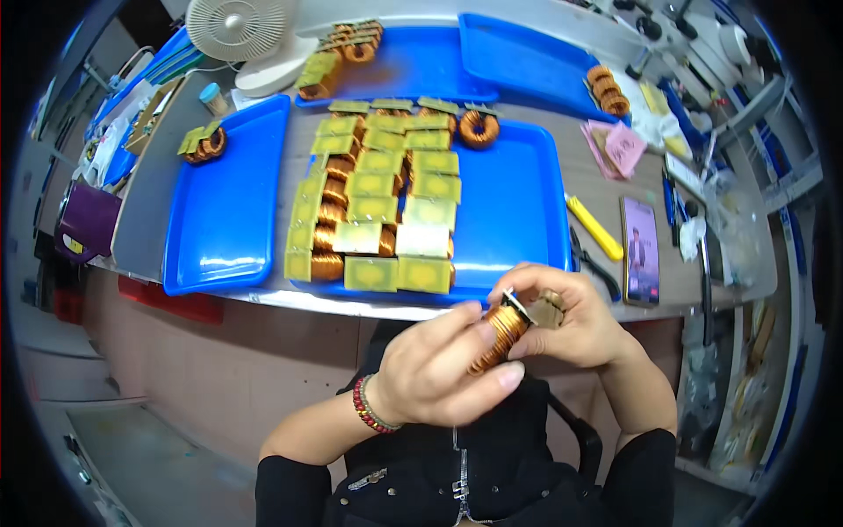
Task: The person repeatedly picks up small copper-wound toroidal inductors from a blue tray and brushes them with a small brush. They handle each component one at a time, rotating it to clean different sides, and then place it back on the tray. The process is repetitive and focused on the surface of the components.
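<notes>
In front of my body I hold a copper-wound toroidal coil (502, 335) just off the near edge of the table. My left hand (430, 364) is closed around its copper winding, with a beaded bracelet on the wrist. At the coil's upper end my right hand (584, 325) pinches it, with a yellowish flat plate (546, 311) between thumb and fingers. My fingers partly hide how the plate joins the coil. Just beyond the hands, several coils with yellow-green base plates (371, 209) stand in rows in a blue tray (514, 202).
To the left lies another blue tray (224, 228) with a few coils (204, 145) at its far end. Two more blue trays (527, 61) sit farther back. Right of the middle tray are a yellow-handled tool (595, 227), black pliers (597, 268), a lit phone (640, 250) and pink papers (619, 149).
</notes>
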`<state>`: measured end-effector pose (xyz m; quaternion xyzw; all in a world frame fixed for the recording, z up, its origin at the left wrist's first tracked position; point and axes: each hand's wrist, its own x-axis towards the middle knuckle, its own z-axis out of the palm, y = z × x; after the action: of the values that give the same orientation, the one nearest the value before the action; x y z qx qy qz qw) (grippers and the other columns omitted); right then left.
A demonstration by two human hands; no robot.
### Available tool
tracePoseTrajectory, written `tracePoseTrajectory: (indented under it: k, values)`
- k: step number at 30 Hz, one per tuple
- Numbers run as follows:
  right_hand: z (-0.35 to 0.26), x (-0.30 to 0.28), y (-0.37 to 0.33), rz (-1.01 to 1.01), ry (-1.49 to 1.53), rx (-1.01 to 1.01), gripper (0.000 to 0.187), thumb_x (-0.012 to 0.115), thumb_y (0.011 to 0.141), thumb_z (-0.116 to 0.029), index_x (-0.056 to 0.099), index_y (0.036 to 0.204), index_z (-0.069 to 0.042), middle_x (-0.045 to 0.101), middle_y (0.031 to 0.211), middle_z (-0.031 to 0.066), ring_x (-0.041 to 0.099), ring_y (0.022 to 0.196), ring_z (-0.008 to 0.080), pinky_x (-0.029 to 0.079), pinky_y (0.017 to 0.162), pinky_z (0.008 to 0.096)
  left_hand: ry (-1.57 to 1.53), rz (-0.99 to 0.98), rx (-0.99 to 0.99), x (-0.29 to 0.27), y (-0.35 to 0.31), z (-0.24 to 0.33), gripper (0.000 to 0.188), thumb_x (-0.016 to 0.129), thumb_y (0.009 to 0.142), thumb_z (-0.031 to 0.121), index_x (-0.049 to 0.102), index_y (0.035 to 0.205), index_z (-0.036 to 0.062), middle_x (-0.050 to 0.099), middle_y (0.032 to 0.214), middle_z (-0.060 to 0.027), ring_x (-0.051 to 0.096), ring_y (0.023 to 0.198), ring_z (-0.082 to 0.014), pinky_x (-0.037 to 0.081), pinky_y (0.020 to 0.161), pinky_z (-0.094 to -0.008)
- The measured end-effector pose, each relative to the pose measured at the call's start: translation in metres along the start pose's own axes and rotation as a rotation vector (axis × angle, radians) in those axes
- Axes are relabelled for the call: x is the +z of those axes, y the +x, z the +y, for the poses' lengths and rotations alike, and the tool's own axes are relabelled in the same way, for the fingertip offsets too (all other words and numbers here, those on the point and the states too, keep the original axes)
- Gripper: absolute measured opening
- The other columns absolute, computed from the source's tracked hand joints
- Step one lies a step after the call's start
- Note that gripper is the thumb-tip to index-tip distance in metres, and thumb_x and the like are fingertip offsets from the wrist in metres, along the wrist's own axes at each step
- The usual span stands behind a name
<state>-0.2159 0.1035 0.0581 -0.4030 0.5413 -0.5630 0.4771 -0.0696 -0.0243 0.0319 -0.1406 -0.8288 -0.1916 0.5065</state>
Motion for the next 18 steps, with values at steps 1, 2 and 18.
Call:
tracePoseTrajectory:
  k: [1, 2, 18]
  values:
    - [-0.002, -0.006, 0.012, 0.018, -0.129, -0.121, 0.042, 0.070, 0.068, 0.005, 0.054, 0.107, -0.002, 0.054, 0.101, 0.0049, 0.054, 0.093, 0.0120, 0.043, 0.081, 0.0263, 0.088, 0.056, -0.054, 0.004, -0.003, -0.007, 0.039, 0.068, 0.069, 0.006, 0.055, 0.105, 0.0124, 0.049, 0.105, -0.0122, 0.058, 0.088, -0.0307, 0.052, 0.070, -0.0329]
    - [-0.004, -0.015, 0.025, 0.035, -0.254, -0.245, 0.039, 0.068, 0.071, 0.004, 0.054, 0.107, -0.002, 0.054, 0.103, 0.0038, 0.054, 0.092, 0.0100, 0.044, 0.078, 0.0249, 0.078, 0.069, -0.146, -0.002, -0.002, -0.013, 0.049, 0.071, 0.067, 0.008, 0.051, 0.112, 0.0120, 0.045, 0.111, -0.0138, 0.054, 0.098, -0.0326, 0.050, 0.077, -0.0374]
    - [0.030, -0.087, 0.151, 0.678, -0.821, -0.053, 0.062, 0.075, 0.065, -0.005, 0.036, 0.113, -0.006, 0.048, 0.090, 0.0096, 0.054, 0.061, 0.0154, 0.045, 0.056, 0.0283, 0.936, 0.152, -1.215, -0.172, -0.034, -0.291, 0.105, 0.082, 0.049, 0.041, 0.025, 0.133, 0.0163, 0.019, 0.135, -0.0241, 0.019, 0.126, -0.0389, 0.020, 0.103, -0.0450]
